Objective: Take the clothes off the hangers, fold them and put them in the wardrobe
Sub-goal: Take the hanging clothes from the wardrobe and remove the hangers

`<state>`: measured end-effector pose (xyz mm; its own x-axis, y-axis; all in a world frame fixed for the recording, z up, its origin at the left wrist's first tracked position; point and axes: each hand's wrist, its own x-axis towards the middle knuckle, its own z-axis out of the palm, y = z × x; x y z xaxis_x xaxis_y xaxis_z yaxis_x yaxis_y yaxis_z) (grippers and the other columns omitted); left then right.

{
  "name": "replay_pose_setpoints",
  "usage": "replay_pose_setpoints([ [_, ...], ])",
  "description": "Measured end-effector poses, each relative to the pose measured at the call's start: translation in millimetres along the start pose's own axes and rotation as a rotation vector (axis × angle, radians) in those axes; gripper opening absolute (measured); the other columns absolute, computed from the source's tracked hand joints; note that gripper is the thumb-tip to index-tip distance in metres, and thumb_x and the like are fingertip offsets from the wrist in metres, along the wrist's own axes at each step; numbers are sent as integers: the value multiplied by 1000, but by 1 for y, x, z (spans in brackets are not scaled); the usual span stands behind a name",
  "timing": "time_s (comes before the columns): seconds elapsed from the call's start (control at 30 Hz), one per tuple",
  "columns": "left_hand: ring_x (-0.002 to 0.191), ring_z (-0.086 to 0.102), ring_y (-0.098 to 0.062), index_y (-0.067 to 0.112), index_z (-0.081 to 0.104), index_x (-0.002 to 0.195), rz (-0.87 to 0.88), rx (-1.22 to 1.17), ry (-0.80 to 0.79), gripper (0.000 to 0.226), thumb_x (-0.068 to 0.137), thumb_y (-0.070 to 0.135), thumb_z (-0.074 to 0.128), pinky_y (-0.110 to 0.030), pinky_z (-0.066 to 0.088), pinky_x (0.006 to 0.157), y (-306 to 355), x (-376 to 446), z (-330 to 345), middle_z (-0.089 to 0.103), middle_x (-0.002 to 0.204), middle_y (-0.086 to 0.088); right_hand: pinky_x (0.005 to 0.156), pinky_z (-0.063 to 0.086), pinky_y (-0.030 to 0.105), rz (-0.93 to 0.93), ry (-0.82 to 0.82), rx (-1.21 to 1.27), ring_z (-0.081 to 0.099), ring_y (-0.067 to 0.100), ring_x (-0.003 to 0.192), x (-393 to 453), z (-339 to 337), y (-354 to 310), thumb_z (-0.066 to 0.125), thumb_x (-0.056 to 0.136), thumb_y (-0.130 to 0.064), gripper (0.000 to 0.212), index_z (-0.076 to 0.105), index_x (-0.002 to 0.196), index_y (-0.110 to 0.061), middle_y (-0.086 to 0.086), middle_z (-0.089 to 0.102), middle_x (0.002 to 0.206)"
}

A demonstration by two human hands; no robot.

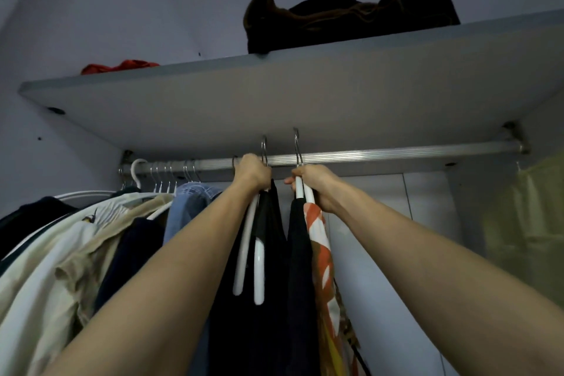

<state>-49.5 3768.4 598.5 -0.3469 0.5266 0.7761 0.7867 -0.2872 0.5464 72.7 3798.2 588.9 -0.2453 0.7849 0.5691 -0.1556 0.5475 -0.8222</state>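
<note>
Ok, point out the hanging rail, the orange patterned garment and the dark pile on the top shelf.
hanging rail (396, 153): head view, bare stretch right of the hands.
orange patterned garment (319, 232): head view, upper fold below the right hand.
dark pile (335, 20): head view, middle of the heap.

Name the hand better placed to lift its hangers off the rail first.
Right, probably: the right hand grips hangers whose hook already stands above the rail; the left hand's hook seems still on it.

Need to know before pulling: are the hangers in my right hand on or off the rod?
Off: hooks sit raised beside the rod, gripped by right hand.
</note>
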Motion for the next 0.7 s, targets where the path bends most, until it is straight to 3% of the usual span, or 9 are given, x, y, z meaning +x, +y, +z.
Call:
replay_pose_setpoints([
  [0.1,104,62,-32,-7,66,100,8,58,5,24,92,15,59,-32,46,81,-11,12,4,66,109,-22,50,45,24,4,20,16,50,13,52,6,-3,3,41,101,-7,18,48,84,-5,11,60,80],
  [0.2,104,63,-30,-5,65,89,38,116,-20,21,89,16,63,-31,47,81,-17,19,3,67,108,-21,38,43,19,3,45,55,48,9,36,7,-9,6,40,101,-6,17,46,85,-4,12,59,80],
  [0.3,116,57,-31,-5,61,115,77,315,-106,36,94,24,59,-31,44,91,-26,19,2,61,123,-19,38,43,19,11,69,68,48,11,42,9,-10,11,39,101,-6,15,45,87,-4,13,60,80],
  [0.37,119,54,-32,-4,57,121,102,418,-130,40,97,28,55,-33,42,95,-30,16,4,58,127,-19,40,43,21,20,72,45,46,13,51,10,-11,14,38,101,-6,15,45,88,-3,12,60,79],
  [0.43,117,55,-33,-1,58,121,161,517,-79,36,97,25,55,-35,44,92,-28,13,2,58,126,-19,45,42,22,24,77,18,45,14,54,12,-10,16,37,102,-6,20,46,83,-3,12,60,79],
  [0.57,109,59,-37,5,63,111,277,555,210,34,96,33,51,-38,47,83,-18,0,-8,63,116,-19,53,44,26,28,74,-6,52,14,51,17,-12,15,39,101,-8,21,48,83,-4,12,64,82],
  [0.7,104,59,-35,6,63,104,363,357,187,40,96,42,49,-38,47,83,-5,-18,-11,64,109,-17,48,47,25,40,41,-40,55,10,43,19,-15,7,41,102,-13,20,50,86,-6,10,65,81],
])
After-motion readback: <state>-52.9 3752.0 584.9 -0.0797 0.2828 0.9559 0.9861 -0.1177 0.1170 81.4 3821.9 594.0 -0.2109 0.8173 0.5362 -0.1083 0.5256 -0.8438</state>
